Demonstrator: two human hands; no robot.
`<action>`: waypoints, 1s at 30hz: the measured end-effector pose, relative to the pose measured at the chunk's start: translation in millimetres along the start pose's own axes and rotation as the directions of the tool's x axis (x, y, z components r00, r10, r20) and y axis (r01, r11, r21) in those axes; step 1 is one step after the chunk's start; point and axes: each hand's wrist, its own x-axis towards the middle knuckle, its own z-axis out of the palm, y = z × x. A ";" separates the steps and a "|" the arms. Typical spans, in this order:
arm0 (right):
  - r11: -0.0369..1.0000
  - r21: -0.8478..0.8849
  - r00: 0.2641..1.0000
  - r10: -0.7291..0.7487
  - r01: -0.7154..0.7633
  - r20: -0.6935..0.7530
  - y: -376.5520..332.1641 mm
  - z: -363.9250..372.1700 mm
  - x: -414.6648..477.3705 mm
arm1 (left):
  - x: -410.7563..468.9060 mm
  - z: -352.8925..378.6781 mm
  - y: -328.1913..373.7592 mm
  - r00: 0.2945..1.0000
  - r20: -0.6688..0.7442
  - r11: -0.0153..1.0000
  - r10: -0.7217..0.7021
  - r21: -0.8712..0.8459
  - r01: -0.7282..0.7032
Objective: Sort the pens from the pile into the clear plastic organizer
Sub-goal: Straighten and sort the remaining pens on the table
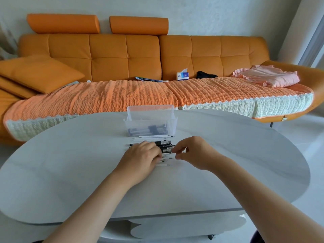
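Pile [164, 146] lies on table [70, 163], just before organizer [150, 120]. Left hand [142, 155] rests on pile, grip released, likely steadying it. Right hand [192, 152] reaches pen ends; grip cannot be told.

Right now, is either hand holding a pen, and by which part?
The right hand pinches a black pen by the end nearest it. The left hand rests on the pile; whether it grips is hidden.

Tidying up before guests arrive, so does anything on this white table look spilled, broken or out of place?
Nothing stands out. The clear plastic organizer stands upright on the white oval table, and the loose black and white pens lie close together beside it.
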 end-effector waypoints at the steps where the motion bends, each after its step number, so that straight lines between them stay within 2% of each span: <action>1: 0.999 0.041 1.000 0.011 -0.010 -0.010 -0.8 0.0 -0.1 | 0.3 -2.0 -0.4 1.000 -0.008 1.000 -0.024 -0.018 0.024; 5: 0.981 0.187 0.998 0.055 -0.046 -0.044 -5.3 -2.1 -0.8 | -0.8 -7.4 -0.7 0.984 0.049 0.973 -0.174 -0.143 0.179; 9: 0.976 0.213 0.996 0.063 -0.050 -0.056 -11.1 -0.6 -0.7 | -2.5 -7.9 -2.3 0.971 0.119 0.950 -0.208 -0.211 0.229; 23: 0.983 0.185 0.997 0.002 0.013 -0.080 -17.7 10.1 2.7 | -3.5 -10.3 -4.1 0.964 0.134 0.921 -0.228 -0.291 0.259; 27: 0.985 0.173 0.993 0.029 -0.009 -0.115 -14.3 10.8 3.8 | -3.6 -10.1 -2.9 0.974 0.098 0.912 -0.206 -0.342 0.228; 30: 0.989 0.145 0.997 0.013 -0.001 -0.082 -15.6 11.2 0.5 | -3.6 -7.9 -3.0 0.981 0.056 0.917 -0.185 -0.350 0.193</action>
